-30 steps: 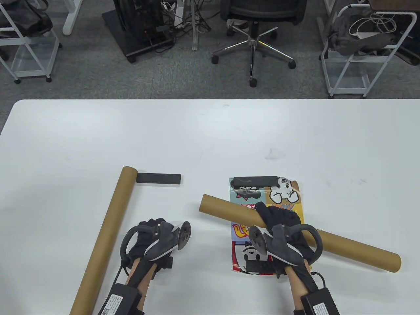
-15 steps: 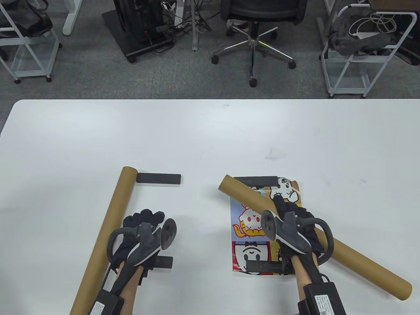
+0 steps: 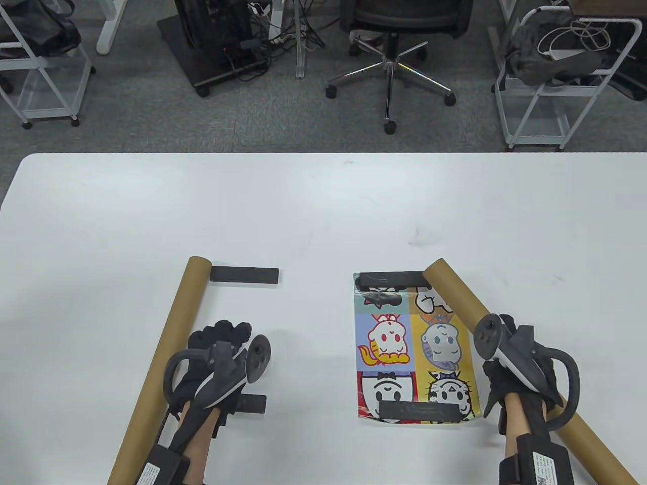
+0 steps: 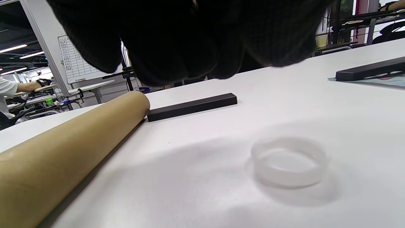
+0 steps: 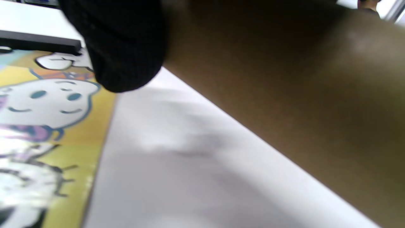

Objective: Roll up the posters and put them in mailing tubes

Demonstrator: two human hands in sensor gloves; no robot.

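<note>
My right hand (image 3: pixel 510 371) is wrapped round the tube (image 3: pixel 457 295), light and rigid. Poster (image 3: pixel 412 348), at 9 o'clock: thin, springy; lift by an edge. Left hand (image 3: pixel 217 348) rests loosely curled, holding nothing.

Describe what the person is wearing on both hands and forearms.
Both the left hand and the right hand wear black knit gloves. A grey tracker with a black ring and a round disc is strapped to the back of each. A black box with a white label sits on each forearm, cabled toward the glove.

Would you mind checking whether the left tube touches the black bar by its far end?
Touching: in the left wrist view the bar's end butts against the tube with no gap.
</note>
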